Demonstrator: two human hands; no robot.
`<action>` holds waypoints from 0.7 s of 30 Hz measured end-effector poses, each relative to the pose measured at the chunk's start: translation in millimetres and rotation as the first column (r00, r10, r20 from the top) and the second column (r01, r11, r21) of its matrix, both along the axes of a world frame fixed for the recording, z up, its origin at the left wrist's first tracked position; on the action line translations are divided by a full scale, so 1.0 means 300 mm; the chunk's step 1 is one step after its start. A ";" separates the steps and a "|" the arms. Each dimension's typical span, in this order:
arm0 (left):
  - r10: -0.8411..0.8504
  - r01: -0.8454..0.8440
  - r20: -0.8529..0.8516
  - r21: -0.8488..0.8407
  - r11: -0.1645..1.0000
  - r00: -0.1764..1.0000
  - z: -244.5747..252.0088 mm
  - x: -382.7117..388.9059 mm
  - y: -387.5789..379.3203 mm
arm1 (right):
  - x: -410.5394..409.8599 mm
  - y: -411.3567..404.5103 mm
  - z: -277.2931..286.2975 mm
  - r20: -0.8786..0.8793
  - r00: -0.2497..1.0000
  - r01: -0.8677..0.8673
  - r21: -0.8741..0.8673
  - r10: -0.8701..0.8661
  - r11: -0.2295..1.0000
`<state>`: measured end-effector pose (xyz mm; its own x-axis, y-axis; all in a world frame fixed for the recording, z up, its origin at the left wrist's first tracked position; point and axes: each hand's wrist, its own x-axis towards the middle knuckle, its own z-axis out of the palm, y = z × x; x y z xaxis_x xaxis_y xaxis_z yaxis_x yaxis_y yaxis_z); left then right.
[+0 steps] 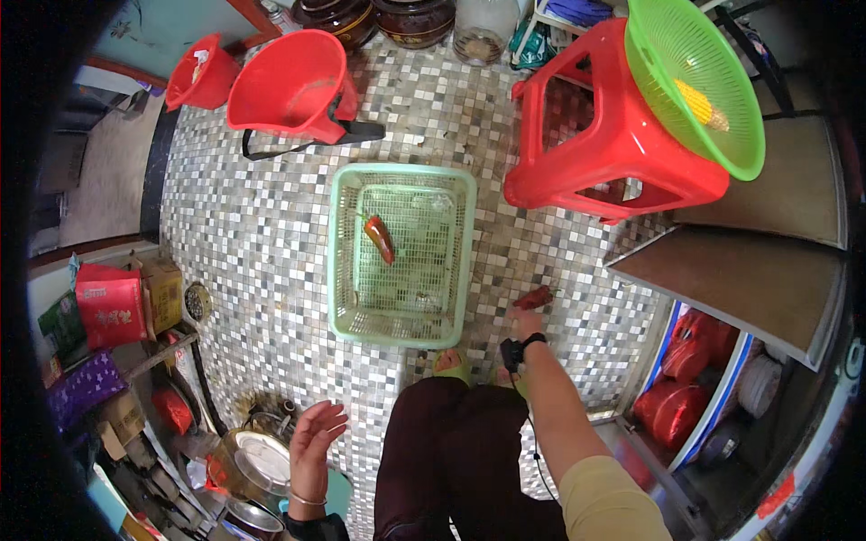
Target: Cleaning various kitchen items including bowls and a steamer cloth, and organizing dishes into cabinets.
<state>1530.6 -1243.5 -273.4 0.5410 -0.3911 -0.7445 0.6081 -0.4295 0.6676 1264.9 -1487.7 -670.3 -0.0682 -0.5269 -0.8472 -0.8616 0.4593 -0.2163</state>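
Observation:
My right hand (526, 322) reaches out to the right of the basket, its fingers at a dark red pepper (534, 297) that it appears to hold; most of the grip is small and unclear. My left hand (316, 441) is raised at the lower left, fingers apart, with nothing in it. Before me on the tiled floor stands a pale green rectangular plastic basket (406, 318). One glossy red pepper (379, 240) with a green stem lies inside it, left of the middle.
A red plastic stool (629, 135) at upper right bears a green colander (731, 88) containing a corn cob (702, 105). Two red buckets (291, 88) (203, 78) stand at upper left, dark glazed jars (414, 24) behind. An open cabinet door (731, 284) juts in at right. Shelves with pans (257, 460) line the lower left.

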 end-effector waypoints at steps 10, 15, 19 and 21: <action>0.035 -0.029 0.125 -0.052 0.998 0.992 -0.135 0.025 -0.086 | -0.289 -0.214 -0.383 0.134 0.838 0.545 -0.233 -0.528 0.805; 0.019 -0.018 0.136 -0.004 1.000 0.991 -0.062 0.008 -0.082 | -0.053 -0.124 -0.045 0.456 0.619 0.582 0.281 -0.640 0.763; 0.003 -0.007 0.143 0.023 1.000 0.990 -0.012 -0.001 -0.061 | 0.189 0.002 0.287 0.674 0.687 0.379 -0.015 -0.271 0.925; 0.004 -0.007 0.126 0.025 1.000 0.992 0.003 -0.006 -0.061 | 0.263 0.051 0.391 0.551 0.826 0.048 -0.278 0.118 0.959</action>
<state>1528.7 -1261.8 -272.4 0.6332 -0.3698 -0.6800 0.5226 -0.4438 0.7280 1343.8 -1472.4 -553.1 0.3940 -0.7303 -0.5581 -0.5684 0.2835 -0.7724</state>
